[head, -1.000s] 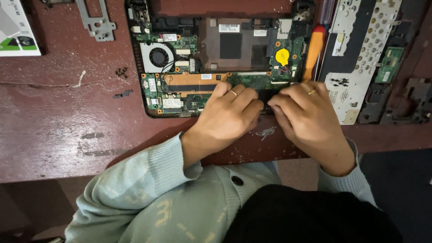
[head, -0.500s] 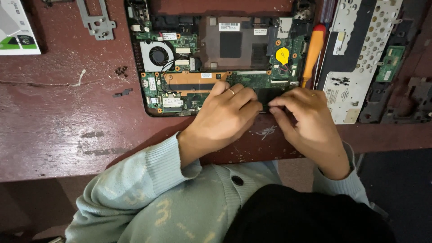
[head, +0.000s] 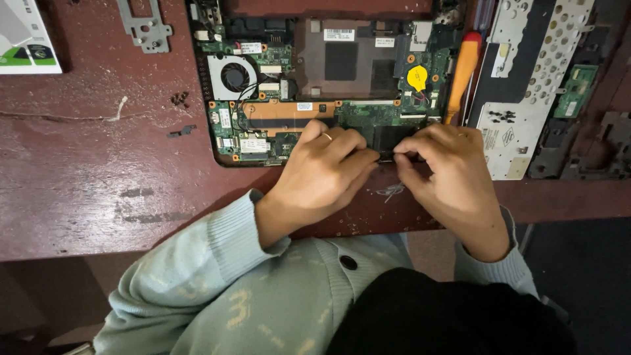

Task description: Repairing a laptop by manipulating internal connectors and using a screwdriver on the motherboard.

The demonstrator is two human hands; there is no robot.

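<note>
An opened laptop base lies on the dark red table, its green circuit board, round fan and yellow coin cell exposed. My left hand and my right hand meet at the board's near edge, fingertips pinched together on a small dark flat part set in the board. Both hands press down on that part from either side. A ring shows on my left hand.
An orange-handled screwdriver lies right of the board. A perforated metal cover and a small green board sit at the right. A metal bracket, loose screws and a white box lie at the left.
My hands have shifted very slightly at the board's near edge; the fingertips have drawn closer together over the dark part. Nothing else has moved.
</note>
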